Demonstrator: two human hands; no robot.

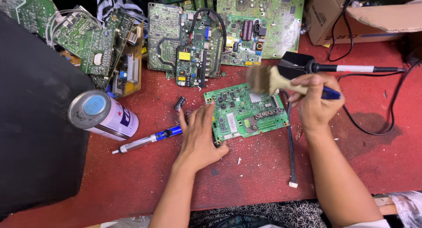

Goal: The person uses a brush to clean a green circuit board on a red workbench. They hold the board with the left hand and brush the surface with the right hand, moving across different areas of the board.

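A small green circuit board [246, 111] is laid flat on the red table [263, 166], just in front of the person. It is pinned at its near left corner by the left hand [200, 138], whose fingers [206, 116] are spread flat and open, closed on nothing, with the tips resting at the board's left edge. A brush [268, 80] with a pale handle and blurred bristles is gripped in the right hand [314, 103], whose fingers [307, 83] are curled tightly round the handle; the bristles are held over the board's far right corner. A black cable with a white plug [291, 144] is seen just beside the board's right edge, below the right hand. Beyond the right fingers a soldering iron [347, 68] is set down, and a cardboard box [365, 17] is placed further off. Left of the left fingers a blue and silver solder sucker [147, 140] is laid, then a spray can [102, 115] on its side. Beyond the left fingertips a heap of green circuit boards [193, 39] is piled
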